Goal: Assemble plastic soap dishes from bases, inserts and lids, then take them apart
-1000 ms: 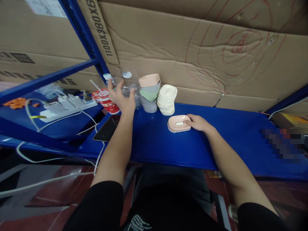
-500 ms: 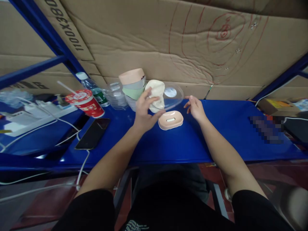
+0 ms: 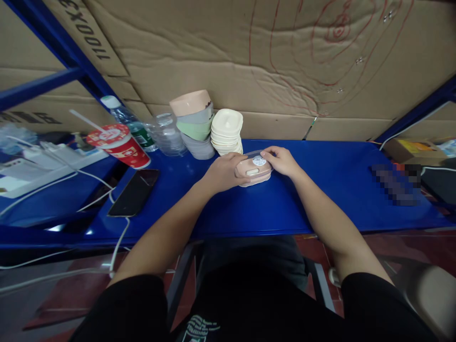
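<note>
— Hands, status?
— Left hand [image 3: 223, 172] and right hand [image 3: 282, 161] are both curled around the pink soap dish [image 3: 252, 172], fingers closed on the clear lid [image 3: 259, 160] resting on top.
— Location?
— Blue shelf [image 3: 320, 199], mid-depth, just in front of the cream dish stack [image 3: 226, 132] at the back edge.

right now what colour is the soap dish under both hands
Pale pink soap dish, under a clear lid; head view.
</note>
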A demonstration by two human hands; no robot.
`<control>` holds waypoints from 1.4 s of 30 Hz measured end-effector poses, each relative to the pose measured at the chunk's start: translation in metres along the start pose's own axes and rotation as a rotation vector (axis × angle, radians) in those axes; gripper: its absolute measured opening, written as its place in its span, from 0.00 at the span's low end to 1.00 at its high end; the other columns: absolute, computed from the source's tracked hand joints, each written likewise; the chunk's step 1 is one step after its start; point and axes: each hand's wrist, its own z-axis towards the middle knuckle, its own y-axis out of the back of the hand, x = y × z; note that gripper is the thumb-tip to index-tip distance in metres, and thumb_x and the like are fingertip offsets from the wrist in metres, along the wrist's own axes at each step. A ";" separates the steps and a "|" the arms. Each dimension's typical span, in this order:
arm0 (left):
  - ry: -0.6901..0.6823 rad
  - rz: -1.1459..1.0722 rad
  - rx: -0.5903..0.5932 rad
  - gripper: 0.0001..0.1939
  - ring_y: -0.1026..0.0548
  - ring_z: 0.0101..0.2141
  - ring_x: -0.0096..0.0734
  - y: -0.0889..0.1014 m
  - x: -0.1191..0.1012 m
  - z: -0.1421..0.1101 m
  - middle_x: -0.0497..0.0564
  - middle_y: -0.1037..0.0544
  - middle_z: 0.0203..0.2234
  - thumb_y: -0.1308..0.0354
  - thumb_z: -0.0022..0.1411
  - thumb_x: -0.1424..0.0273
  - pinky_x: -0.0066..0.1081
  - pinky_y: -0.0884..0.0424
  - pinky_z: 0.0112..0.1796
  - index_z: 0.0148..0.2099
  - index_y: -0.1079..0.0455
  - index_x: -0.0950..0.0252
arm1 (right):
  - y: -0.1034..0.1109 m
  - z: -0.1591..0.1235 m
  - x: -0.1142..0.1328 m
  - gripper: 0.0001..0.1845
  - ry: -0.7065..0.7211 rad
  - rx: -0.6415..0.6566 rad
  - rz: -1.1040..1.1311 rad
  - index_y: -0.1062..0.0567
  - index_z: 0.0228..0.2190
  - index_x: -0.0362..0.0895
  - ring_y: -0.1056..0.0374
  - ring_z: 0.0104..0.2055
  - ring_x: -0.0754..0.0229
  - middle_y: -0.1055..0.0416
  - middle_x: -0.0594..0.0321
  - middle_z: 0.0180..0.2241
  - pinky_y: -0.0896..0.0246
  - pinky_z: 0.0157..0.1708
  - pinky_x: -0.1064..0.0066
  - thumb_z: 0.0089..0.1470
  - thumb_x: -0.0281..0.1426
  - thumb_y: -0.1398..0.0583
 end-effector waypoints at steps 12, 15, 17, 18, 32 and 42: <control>0.054 -0.094 0.078 0.37 0.22 0.57 0.47 0.002 0.014 -0.003 0.53 0.20 0.58 0.27 0.56 0.57 0.43 0.27 0.59 0.66 0.28 0.54 | -0.010 -0.001 0.000 0.20 0.082 0.091 -0.095 0.18 0.48 0.43 0.24 0.51 0.50 0.18 0.54 0.49 0.33 0.53 0.61 0.64 0.44 0.38; 0.057 -0.150 0.085 0.35 0.20 0.54 0.45 0.003 0.018 -0.002 0.51 0.18 0.55 0.25 0.55 0.59 0.40 0.26 0.56 0.64 0.26 0.54 | -0.012 -0.002 -0.001 0.22 0.109 0.126 -0.093 0.20 0.52 0.44 0.23 0.53 0.49 0.19 0.55 0.52 0.32 0.54 0.60 0.65 0.45 0.38; 0.052 -0.189 0.099 0.34 0.19 0.52 0.44 0.004 0.019 -0.002 0.51 0.17 0.54 0.25 0.55 0.60 0.38 0.25 0.55 0.64 0.25 0.55 | -0.012 -0.002 0.000 0.24 0.122 0.130 -0.103 0.20 0.54 0.44 0.23 0.54 0.48 0.19 0.54 0.54 0.32 0.55 0.58 0.65 0.46 0.37; 0.052 -0.203 0.103 0.35 0.19 0.52 0.43 0.005 0.019 -0.002 0.51 0.17 0.54 0.25 0.55 0.61 0.37 0.25 0.54 0.64 0.26 0.56 | -0.013 -0.003 0.000 0.24 0.129 0.127 -0.106 0.20 0.54 0.43 0.23 0.55 0.48 0.19 0.53 0.54 0.32 0.56 0.58 0.65 0.46 0.37; 0.183 -0.110 0.141 0.39 0.16 0.44 0.43 0.002 0.017 -0.003 0.52 0.15 0.47 0.26 0.54 0.58 0.35 0.23 0.43 0.66 0.28 0.55 | -0.010 -0.006 0.008 0.25 0.120 0.081 -0.252 0.19 0.55 0.42 0.23 0.56 0.45 0.19 0.52 0.55 0.30 0.56 0.56 0.66 0.46 0.38; 0.211 -0.205 0.152 0.34 0.18 0.40 0.41 0.004 0.020 -0.001 0.51 0.14 0.44 0.26 0.54 0.58 0.34 0.25 0.40 0.63 0.25 0.56 | -0.008 -0.007 0.009 0.25 0.116 0.059 -0.257 0.19 0.55 0.43 0.22 0.56 0.46 0.19 0.54 0.55 0.29 0.56 0.56 0.66 0.46 0.38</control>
